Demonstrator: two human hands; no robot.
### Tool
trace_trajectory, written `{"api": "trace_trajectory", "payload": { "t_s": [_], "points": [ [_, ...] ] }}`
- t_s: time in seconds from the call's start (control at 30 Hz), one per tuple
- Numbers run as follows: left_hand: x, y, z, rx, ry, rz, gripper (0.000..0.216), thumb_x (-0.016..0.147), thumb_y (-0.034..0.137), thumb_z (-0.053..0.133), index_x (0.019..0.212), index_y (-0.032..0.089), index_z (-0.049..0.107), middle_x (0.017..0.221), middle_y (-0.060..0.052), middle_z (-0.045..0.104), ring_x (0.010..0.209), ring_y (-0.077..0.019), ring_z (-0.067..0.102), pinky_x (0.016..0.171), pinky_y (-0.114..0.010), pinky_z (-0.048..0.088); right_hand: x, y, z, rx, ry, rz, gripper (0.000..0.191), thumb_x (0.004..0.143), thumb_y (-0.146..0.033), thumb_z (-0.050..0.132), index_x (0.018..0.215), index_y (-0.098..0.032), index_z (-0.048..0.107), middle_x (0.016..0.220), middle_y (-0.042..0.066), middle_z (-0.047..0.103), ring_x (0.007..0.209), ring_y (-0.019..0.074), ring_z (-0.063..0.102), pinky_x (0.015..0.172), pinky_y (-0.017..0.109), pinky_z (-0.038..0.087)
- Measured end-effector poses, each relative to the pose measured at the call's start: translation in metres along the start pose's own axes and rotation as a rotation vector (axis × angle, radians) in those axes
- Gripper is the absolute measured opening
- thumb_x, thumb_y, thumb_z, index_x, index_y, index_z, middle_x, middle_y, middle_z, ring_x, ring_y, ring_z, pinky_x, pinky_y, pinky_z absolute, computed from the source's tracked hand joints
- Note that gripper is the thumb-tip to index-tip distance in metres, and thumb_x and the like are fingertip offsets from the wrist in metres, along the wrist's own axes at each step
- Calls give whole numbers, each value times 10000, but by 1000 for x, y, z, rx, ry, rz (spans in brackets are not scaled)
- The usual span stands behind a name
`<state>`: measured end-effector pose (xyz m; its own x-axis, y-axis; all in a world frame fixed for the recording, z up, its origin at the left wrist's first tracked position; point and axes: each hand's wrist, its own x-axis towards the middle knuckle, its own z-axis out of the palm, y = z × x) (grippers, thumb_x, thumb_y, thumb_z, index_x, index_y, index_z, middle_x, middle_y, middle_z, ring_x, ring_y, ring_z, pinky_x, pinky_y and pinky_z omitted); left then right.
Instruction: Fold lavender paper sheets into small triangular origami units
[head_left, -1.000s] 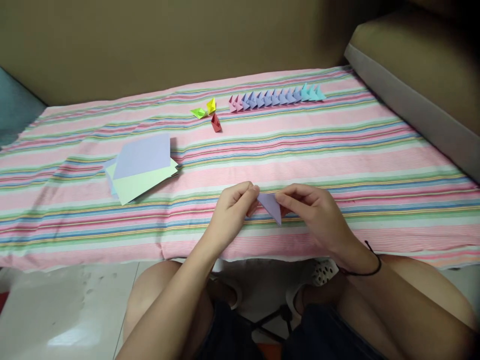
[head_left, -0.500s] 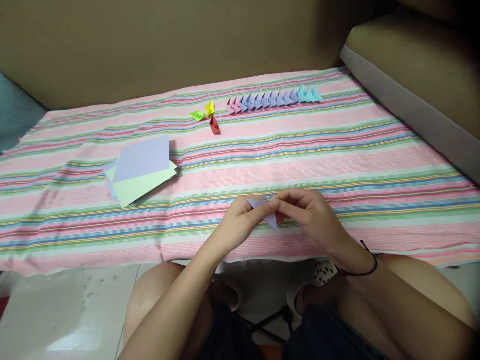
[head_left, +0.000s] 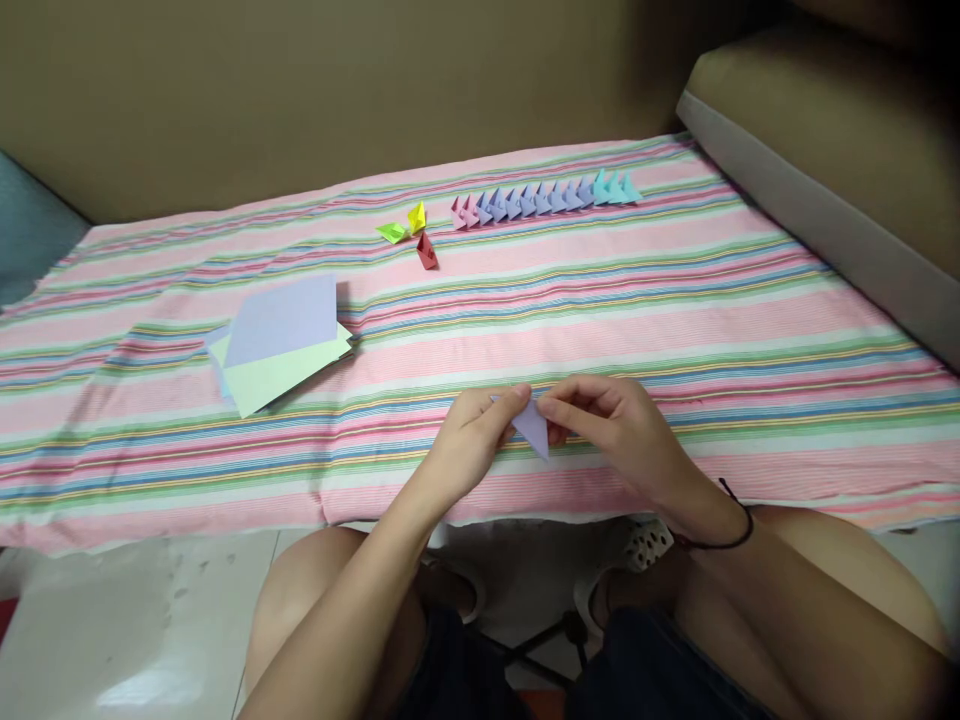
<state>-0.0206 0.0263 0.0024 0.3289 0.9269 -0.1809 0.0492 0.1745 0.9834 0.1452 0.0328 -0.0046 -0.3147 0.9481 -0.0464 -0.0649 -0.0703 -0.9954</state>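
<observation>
A small folded piece of lavender paper [head_left: 533, 430] is held between my two hands, above the near edge of the striped cloth. My left hand [head_left: 476, 435] pinches its left side, the thumb lying over the upper edge. On the right, my right hand [head_left: 611, 420] grips the paper's side between thumb and fingers. One pointed corner hangs down toward me. Parts of the paper are hidden behind my fingers.
A loose stack of lavender and pale green paper sheets [head_left: 289, 330] lies to the left. Farther back stand a row of folded paper pieces [head_left: 536, 203] and a red paper boat [head_left: 427, 252], near yellow and green ones. A cushion [head_left: 817, 150] borders the striped cloth [head_left: 570, 320].
My left thumb has shifted up and left, away from my right fingertips, uncovering more of the lavender paper. My right hand has barely moved.
</observation>
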Motion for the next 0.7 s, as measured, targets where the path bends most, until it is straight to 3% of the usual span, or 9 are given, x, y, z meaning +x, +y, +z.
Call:
{"api": "trace_trajectory", "payload": {
  "t_s": [0.33, 0.53, 0.7],
  "points": [
    [1, -3, -6, 35, 48, 43, 494, 897, 491, 405, 530, 190, 268, 510, 47, 199, 473, -79, 175, 472, -286, 144, -1, 1, 0, 40, 14, -7, 69, 749, -260, 710, 706, -208, 697, 584, -28, 625, 550, 97, 572, 539, 209, 477],
    [2, -7, 4, 48, -50, 34, 526, 883, 525, 414, 510, 187, 261, 504, 48, 194, 471, -75, 183, 481, -288, 128, 0, 6, 0, 35, 108, -28, 137, 783, -288, 667, 681, -198, 681, 604, -14, 617, 584, 111, 571, 568, 231, 476],
    [2, -2, 10, 127, -35, 30, 528, 885, 486, 444, 492, 177, 274, 481, 57, 201, 460, -63, 169, 483, -282, 122, 1, 7, 0, 22, 147, -41, 125, 783, -273, 662, 681, -203, 682, 616, -18, 608, 616, 119, 575, 602, 240, 478]
  ]
}}
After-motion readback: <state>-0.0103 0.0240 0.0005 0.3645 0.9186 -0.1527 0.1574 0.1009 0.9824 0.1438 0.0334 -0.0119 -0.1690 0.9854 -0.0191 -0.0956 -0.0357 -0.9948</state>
